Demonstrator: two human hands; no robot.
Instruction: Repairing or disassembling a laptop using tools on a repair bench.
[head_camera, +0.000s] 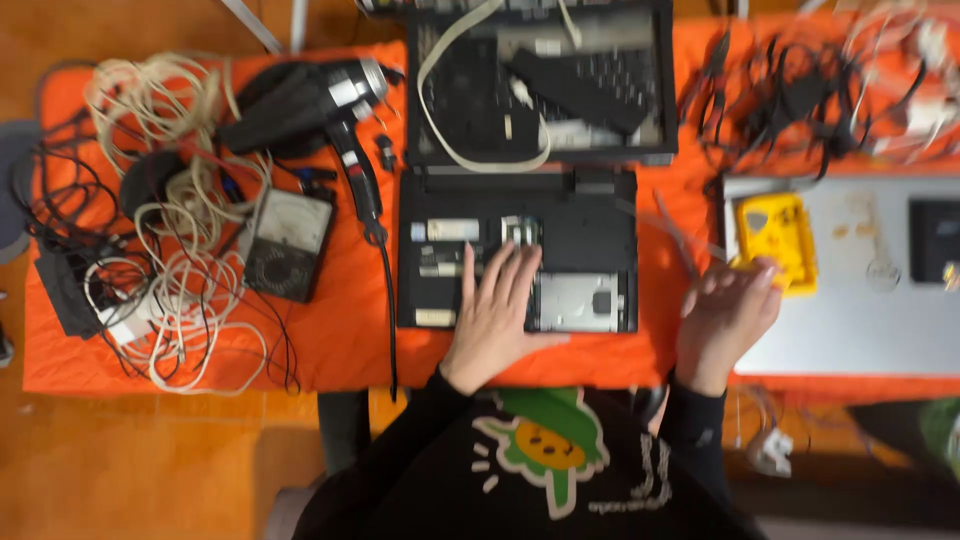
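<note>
Head view, looking down on the bench (340, 350), which is covered by an orange cloth.

Opened laptop base (517, 250): black, bottom cover off, lying flat at bench centre, just in front of the person. Left hand (495, 310) rests on it palm down, fingers spread over the exposed boards; it grips nothing. Right hand (725, 310) hovers off the base's right edge, fingers loosely apart and motion-blurred; a thin pale strand seems to run up from it, but I cannot tell whether it is pinched.

Handling, judged: the base looks stiff and moderately heavy, a rigid plastic shell. The open internals look fragile, so take hold at the outer side edges, not on the boards or the silver metal plate (575, 300) at lower right.

Labels on the base: a white rectangular sticker (453, 229) at upper left, a smaller pale strip at lower left near the front edge. Print too small to read.

Surroundings: a second black laptop half (545, 85) lies behind, touching the base, with a cream flat ribbon cable (440, 100) looped over it. Black hair dryer (310, 100) to the left; below it an analog multimeter (290, 240) with a pale dial face. Tangled white cords (190, 290) at far left. Yellow digital multimeter (775, 240) sits on a grey closed laptop (850, 310) at right.
</note>
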